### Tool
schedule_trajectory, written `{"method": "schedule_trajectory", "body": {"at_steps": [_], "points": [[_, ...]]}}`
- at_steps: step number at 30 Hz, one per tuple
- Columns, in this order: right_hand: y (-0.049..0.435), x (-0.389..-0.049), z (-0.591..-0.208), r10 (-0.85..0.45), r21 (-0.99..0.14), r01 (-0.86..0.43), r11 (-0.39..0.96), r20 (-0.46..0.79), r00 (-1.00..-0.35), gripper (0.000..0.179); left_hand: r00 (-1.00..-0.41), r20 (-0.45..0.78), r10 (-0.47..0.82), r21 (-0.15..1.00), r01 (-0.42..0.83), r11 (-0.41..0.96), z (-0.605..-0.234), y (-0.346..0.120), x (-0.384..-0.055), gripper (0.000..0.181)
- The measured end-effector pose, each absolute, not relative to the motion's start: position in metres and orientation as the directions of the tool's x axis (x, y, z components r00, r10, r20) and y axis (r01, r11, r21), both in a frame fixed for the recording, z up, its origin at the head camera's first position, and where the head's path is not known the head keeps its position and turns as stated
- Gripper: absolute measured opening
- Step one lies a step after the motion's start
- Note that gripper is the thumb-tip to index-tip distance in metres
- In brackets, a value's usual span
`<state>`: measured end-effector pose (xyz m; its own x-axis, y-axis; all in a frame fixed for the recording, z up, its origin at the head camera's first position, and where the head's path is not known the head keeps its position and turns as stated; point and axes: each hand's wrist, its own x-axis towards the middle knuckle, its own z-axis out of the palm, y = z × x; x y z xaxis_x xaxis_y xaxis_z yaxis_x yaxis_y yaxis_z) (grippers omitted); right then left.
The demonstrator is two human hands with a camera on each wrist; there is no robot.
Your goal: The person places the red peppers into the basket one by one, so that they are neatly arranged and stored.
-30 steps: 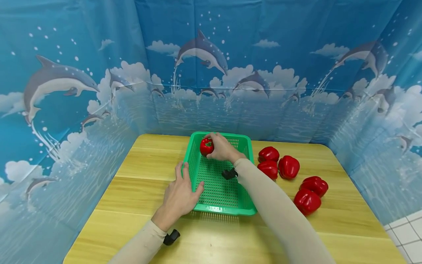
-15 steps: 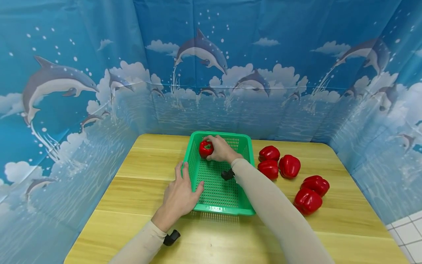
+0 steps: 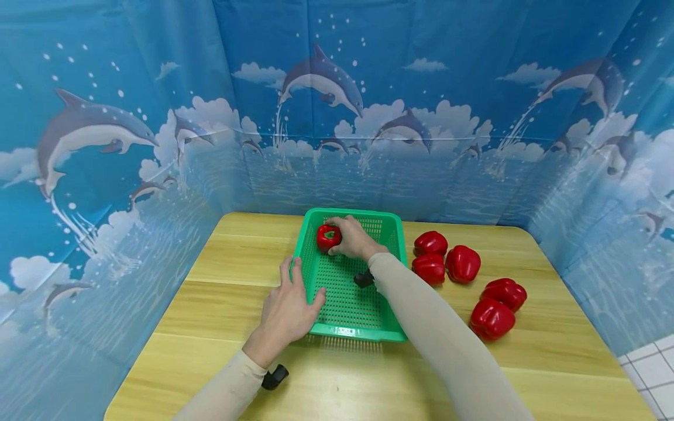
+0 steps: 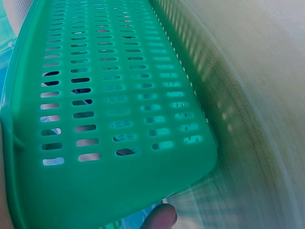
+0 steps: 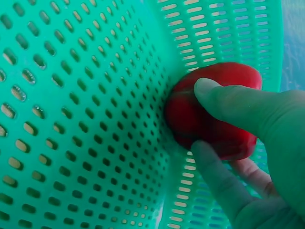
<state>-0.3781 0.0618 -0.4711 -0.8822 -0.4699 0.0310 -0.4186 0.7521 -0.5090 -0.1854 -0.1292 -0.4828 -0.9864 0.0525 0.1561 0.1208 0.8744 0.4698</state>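
Note:
My right hand [image 3: 353, 238] grips a red bell pepper [image 3: 327, 238] in the far left part of a green plastic basket [image 3: 350, 333]. The right wrist view shows the thumb and fingers on opposite sides of this pepper [image 5: 214, 105], close to the basket's perforated walls. My left hand [image 3: 288, 310] lies at the basket's left side with fairly straight, spread fingers near the rim and the thumb pointing over the inside. In the left wrist view, a fingertip [image 4: 162, 217] appears below the basket's slotted wall [image 4: 114, 176]; the rest of that hand is mostly hidden.
Several red bell peppers lie right of the basket: a group of three [image 3: 430, 269] close to it and a pair [image 3: 492, 318] farther right and nearer. All stand on a wooden table [image 3: 210, 327], with a blue dolphin curtain [image 3: 337, 169] behind.
The right hand has lowered the bell pepper slightly toward the basket floor and a little nearer, with its stem end now facing more upward. The left hand has stayed in place.

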Motion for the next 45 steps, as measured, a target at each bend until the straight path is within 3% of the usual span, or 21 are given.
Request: {"method": "schedule_trajectory", "body": {"at_steps": [12,20,33,45], "points": [[0.066,-0.375,-0.465,-0.436,-0.521,-0.387,0.761,0.031,-0.9,0.088,-0.986,0.158,0.053,0.465,0.121,0.877,-0.482,-0.128,-0.185,0.095],[0.071,-0.365,-0.454,-0.418,-0.55,-0.371,0.748,0.043,-0.907,0.079,-0.988,0.146,0.046,0.464,0.109,0.879,-0.483,-0.128,-0.184,0.097],[0.098,-0.338,-0.436,-0.396,-0.63,-0.377,0.679,0.119,-0.911,0.064,-0.985,0.165,0.049,0.453,0.12,0.883,-0.484,-0.128,-0.184,0.097],[0.138,-0.302,-0.421,-0.381,-0.653,-0.407,0.639,0.19,-0.905,0.064,-0.984,0.172,0.047,0.455,0.121,0.882,-0.483,-0.128,-0.184,0.097]]}}
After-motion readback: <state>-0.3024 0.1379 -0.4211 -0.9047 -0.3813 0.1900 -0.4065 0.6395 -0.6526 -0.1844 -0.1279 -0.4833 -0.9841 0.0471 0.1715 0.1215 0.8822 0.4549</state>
